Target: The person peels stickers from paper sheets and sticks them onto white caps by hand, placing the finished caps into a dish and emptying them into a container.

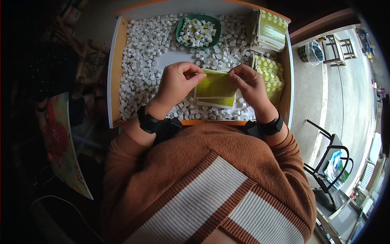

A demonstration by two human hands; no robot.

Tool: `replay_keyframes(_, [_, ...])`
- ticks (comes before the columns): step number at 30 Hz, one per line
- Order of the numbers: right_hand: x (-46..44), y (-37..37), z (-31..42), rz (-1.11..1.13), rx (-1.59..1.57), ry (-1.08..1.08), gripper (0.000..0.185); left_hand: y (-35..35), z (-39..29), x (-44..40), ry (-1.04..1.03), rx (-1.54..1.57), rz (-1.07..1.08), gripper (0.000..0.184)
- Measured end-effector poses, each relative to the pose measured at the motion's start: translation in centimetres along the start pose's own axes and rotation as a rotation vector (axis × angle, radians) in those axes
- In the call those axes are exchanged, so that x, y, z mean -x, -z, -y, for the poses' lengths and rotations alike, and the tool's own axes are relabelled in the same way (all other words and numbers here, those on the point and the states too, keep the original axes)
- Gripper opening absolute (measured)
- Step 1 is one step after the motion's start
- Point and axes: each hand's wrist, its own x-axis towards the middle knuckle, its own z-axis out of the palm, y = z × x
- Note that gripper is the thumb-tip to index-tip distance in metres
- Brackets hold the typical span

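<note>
My left hand (178, 82) and my right hand (251, 84) pinch the two upper corners of a yellow-green printed sheet (216, 86) between thumb and fingers. Under its lower edge another green sheet (224, 101) shows, lying in the tray. Small white round caps (140, 65) are spread around both hands. Beyond them stands a green bowl (178, 29) holding white caps, some with yellow faces. To the right of my right hand lie green sheets with pale dots (268, 69).
The tray (115, 69) has raised walls with orange edges. A stack of green sheets (271, 30) fills its far right corner. On the floor at right are a black chair (331, 162), wooden stools (334, 49) and a bin (310, 53). A colourful board (67, 146) stands at left.
</note>
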Motion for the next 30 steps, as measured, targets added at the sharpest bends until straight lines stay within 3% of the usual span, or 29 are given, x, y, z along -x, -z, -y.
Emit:
replay_keyframes(8, [-0.3,0.2,-0.3,-0.060,-0.005,-0.148,0.010,-0.2,1.3,-0.1,0.055,0.005,-0.007,0.013])
replay_keyframes(11, [-1.0,0.2,-1.1,-0.125,0.938,0.288,0.015,-1.4,3.9,-0.5,0.036,-0.136,0.024,0.014])
replay_keyframes(15, [-1.1,-2.4,-2.0,-0.081,0.920,0.411,0.027,-2.5,5.2,-1.1,0.097,-0.300,0.047,0.016])
replay_keyframes(19, [-1.4,-3.9,-2.6,0.033,0.806,0.372,0.032,-2.8,5.9,-1.1,0.037,-0.352,-0.007,0.017])
replay_keyframes(24, [-1.8,-4.3,-2.3,0.044,0.826,0.323,0.030,1.0,5.3,-1.2,0.026,-0.363,-0.110,0.014])
replay_keyframes(30, [-2.1,-4.6,-2.1,0.038,0.862,0.309,0.026,2.4,4.3,-0.5,-0.084,-0.676,0.014,0.014])
